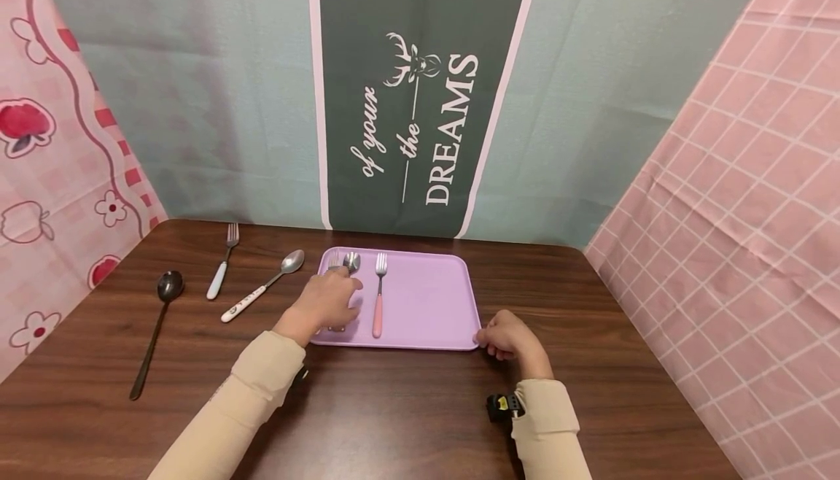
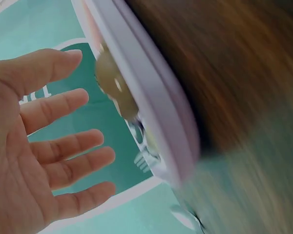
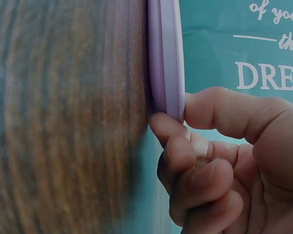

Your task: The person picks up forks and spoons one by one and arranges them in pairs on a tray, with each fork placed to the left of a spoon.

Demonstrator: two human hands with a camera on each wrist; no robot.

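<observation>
A purple tray [image 1: 433,301] lies on the table. My left hand [image 1: 326,297] is over its left part, and in the left wrist view its fingers [image 2: 75,168] are spread and loosely extended, with nothing held. Partly hidden behind this hand are a spoon [image 1: 351,261] and a fork [image 1: 334,257] in the tray. Just right of the hand lies a fork with a pink handle [image 1: 378,316], tines pointing away. At the tray's near right corner, my right hand [image 1: 512,335] pinches the rim between thumb [image 3: 224,112] and index finger, the other fingers curled below.
Left of the tray lie a spoon with a patterned white handle [image 1: 244,303], a fork with a pale handle [image 1: 217,281] and a long dark spoon [image 1: 170,286]. A grey-green cloth [image 1: 262,101] hangs behind the wooden table [image 1: 394,407], with pink cloths at both sides.
</observation>
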